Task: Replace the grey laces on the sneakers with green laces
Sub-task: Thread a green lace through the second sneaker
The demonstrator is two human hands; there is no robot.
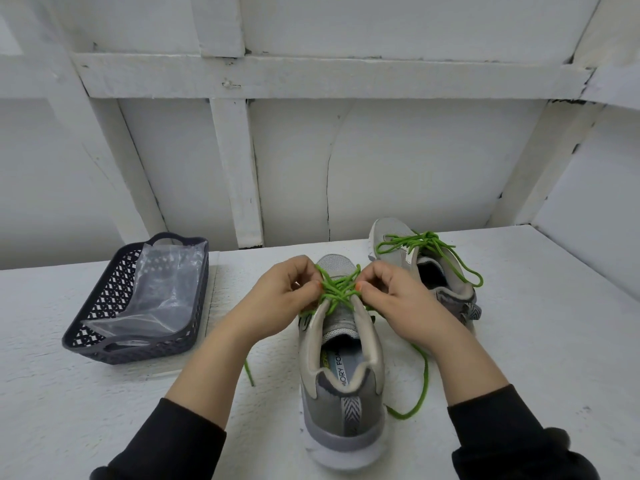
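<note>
A grey sneaker (pixel 341 393) stands on the white table with its heel toward me. A green lace (pixel 337 289) crosses its eyelets. My left hand (pixel 280 299) pinches the lace on the left side of the tongue. My right hand (pixel 398 296) pinches it on the right side. The lace's loose ends trail onto the table, one at the left (pixel 248 372) and one at the right (pixel 423 382). A second grey sneaker (pixel 446 271) lies behind and to the right, laced in green with a tied bow (pixel 420 242).
A dark plastic basket (pixel 104 348) holding a clear plastic bag (pixel 159 292) sits on the table at the left. White wooden wall panels (pixel 398 168) rise right behind the table. The table's right side runs along a white side wall (pixel 595 216).
</note>
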